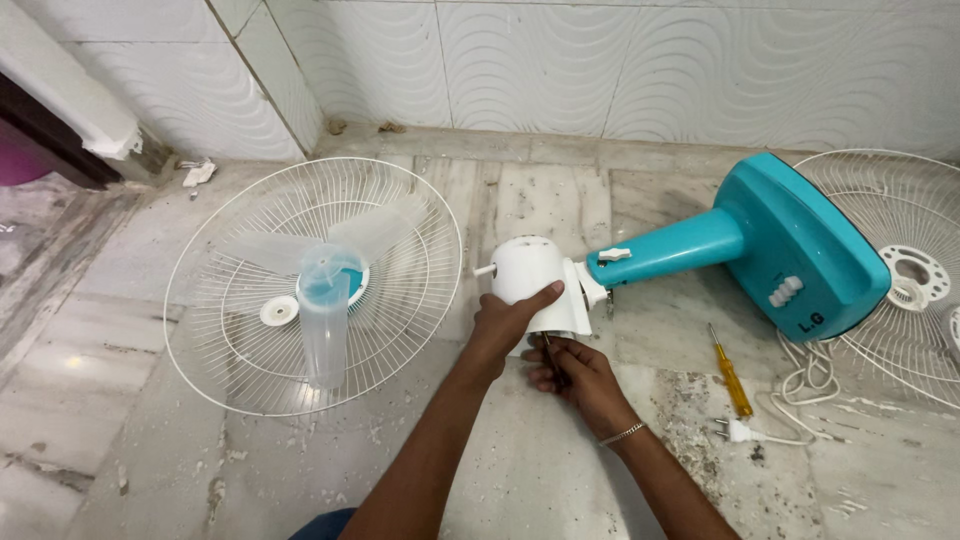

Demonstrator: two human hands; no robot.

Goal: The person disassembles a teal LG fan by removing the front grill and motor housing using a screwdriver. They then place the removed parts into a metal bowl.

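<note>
While the left hand (508, 322) wraps its fingers over the white motor housing (532, 285), the right hand (578, 375) just below pinches a thin tool, its tip hidden. The housing lies on the stone floor (520, 470), joined to the teal fan stand (770, 245). It looks hard, smooth and a bit heavy, so hold it round the middle. A fan guard (400, 330) with blades lies left of the fingers, a yellow screwdriver (730, 380) right, white wall tiles behind
</note>
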